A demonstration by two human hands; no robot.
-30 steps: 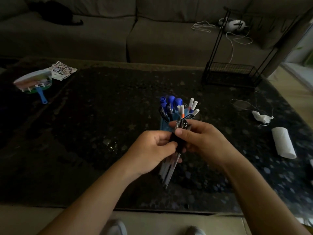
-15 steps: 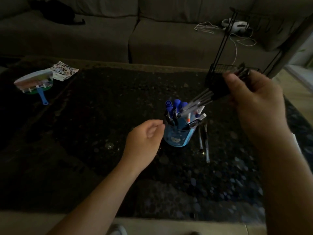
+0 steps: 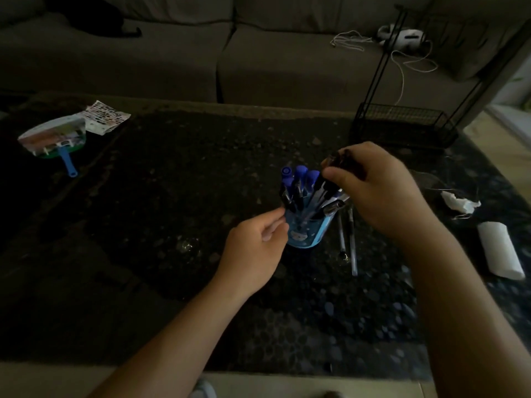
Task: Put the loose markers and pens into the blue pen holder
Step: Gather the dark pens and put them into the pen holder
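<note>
Dim light over a dark speckled bench. Your right hand grips a bundle of pens, their lower ends inside the blue pen holder (already crowded with blue-capped markers). Your left hand touches the holder's side, fingers loosely curled, holding nothing. Two loose pens lie just beside it.
</note>
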